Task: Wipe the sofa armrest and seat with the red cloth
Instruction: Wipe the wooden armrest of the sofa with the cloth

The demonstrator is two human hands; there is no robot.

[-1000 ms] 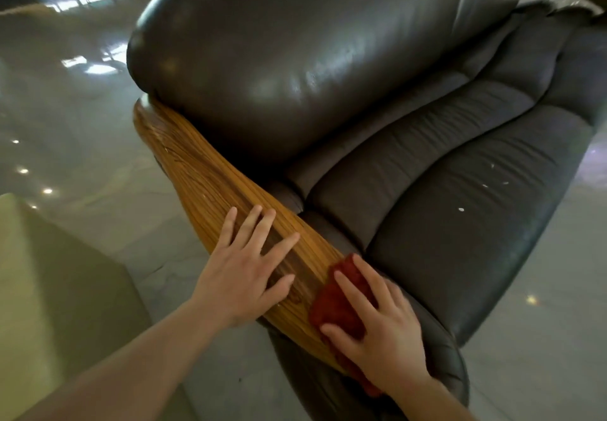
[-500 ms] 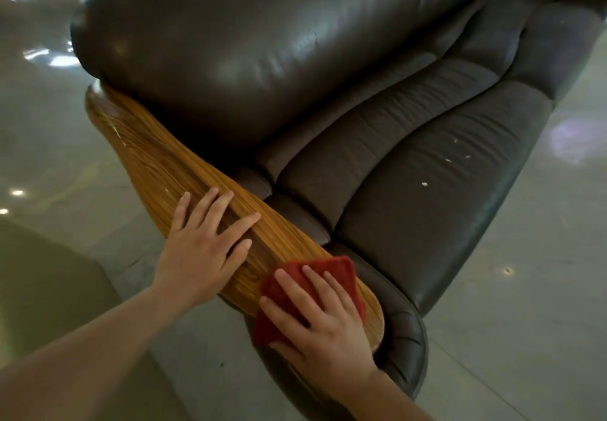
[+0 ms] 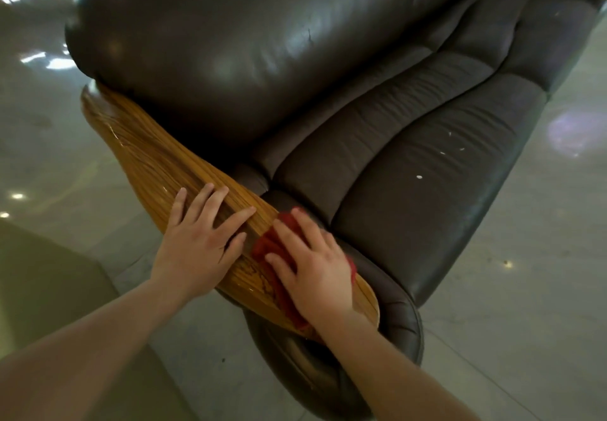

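Note:
A glossy wooden armrest (image 3: 147, 154) runs diagonally along the near side of a dark leather sofa. My right hand (image 3: 312, 266) lies flat on the red cloth (image 3: 266, 246), pressing it onto the armrest near its front end; most of the cloth is hidden under the palm. Just to the left, my left hand (image 3: 200, 240) rests flat on the bare wood with fingers spread, holding nothing. The sofa seat (image 3: 410, 171) stretches away to the right, with a few small white specks on it.
The sofa's padded backrest (image 3: 246, 42) bulges over the armrest's far end. Shiny grey floor tiles (image 3: 525, 289) surround the sofa. A greenish block (image 3: 39, 272) stands at the lower left next to my left forearm.
My right hand has slid the cloth up the armrest, closer to my left hand, and the cloth is more bunched. The left hand stays on the wood.

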